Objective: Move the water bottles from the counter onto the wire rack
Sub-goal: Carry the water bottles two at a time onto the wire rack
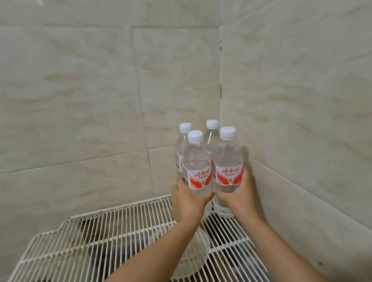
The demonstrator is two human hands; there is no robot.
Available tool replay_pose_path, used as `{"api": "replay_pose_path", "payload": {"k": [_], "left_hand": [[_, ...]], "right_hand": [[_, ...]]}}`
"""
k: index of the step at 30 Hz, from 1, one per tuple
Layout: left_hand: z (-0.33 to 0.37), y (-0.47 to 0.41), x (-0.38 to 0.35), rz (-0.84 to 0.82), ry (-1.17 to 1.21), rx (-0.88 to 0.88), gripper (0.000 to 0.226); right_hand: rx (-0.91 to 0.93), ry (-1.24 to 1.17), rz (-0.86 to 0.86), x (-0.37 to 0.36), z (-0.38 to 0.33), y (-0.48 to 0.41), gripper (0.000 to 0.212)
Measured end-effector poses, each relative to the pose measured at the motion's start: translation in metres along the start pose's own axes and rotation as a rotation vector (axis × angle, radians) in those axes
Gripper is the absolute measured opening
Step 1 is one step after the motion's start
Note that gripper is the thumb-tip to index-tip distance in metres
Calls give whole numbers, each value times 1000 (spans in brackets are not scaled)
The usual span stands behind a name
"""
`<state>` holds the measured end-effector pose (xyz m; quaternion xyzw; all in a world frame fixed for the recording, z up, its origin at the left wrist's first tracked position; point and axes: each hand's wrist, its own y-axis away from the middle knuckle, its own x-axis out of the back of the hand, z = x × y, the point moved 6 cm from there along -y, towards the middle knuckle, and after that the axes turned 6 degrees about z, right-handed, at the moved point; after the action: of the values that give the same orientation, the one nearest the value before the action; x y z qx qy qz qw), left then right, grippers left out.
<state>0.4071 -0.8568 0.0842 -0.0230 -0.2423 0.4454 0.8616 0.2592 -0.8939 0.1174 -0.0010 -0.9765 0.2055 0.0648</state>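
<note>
Several clear water bottles with white caps and red-and-white labels stand together in the far right corner of the white wire rack [80,248]. My left hand [187,203] grips the front left bottle [195,163] around its lower half. My right hand [241,193] grips the front right bottle [228,161] the same way. Two more bottles stand right behind them, the back left bottle [181,141] and the back right bottle [211,132], mostly hidden. The bottoms of the front bottles are covered by my hands.
Beige tiled walls meet in a corner [222,82] directly behind and to the right of the bottles. Under the rack lie a white bowl-like object [188,261] and dark shapes. The rack's left and middle wires are bare.
</note>
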Motion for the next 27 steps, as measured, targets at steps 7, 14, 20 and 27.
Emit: {"api": "replay_pose_path", "payload": {"k": [7,14,20,27], "left_hand": [[-2,-9,-7,-84,-163,-66,92],[-10,-6,-2,-153,-70,-37,89],[-29,9,45,-120,-149,-34,75],[-45,36,159,62,-281,-77,50]], "right_hand": [[-115,-73,-103,-21,25,-21,96],[-141,54,-132,-23,35,-19,92],[10,245,58,-15,4,24,86],[582,577,-682,-89,-24,110,62]]}}
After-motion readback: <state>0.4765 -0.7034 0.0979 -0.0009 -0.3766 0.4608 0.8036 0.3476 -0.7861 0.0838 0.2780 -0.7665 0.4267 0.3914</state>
